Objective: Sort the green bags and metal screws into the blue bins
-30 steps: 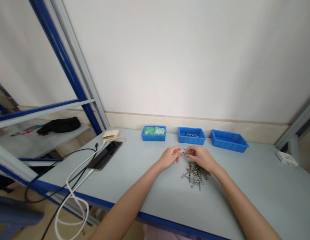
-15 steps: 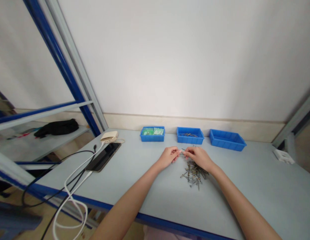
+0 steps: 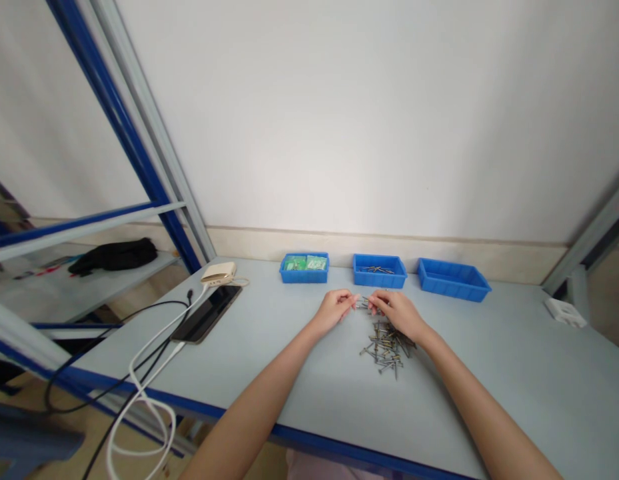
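My left hand (image 3: 336,310) is closed in a pinch, its fingertips touching the ends of a few thin metal screws (image 3: 363,304). Facing it, my right hand (image 3: 398,313) grips those same screws between thumb and fingers, with the shanks showing in the small gap between both hands. Just below the right hand lies a loose pile of screws (image 3: 386,347), grey and brassy, partly covered by that hand. The middle blue bin (image 3: 380,279), behind the hands, holds several screws.
Left of it, a blue bin (image 3: 304,275) contains green-and-white packets. Another blue bin (image 3: 454,287) stands to the right. A phone (image 3: 206,315), a cream-coloured box (image 3: 218,273) and white cables (image 3: 139,387) occupy the table's left side. A white adapter (image 3: 565,312) sits far right.
My hands have drawn slightly apart, and more of the screws shows between them. The pile and bins look the same.
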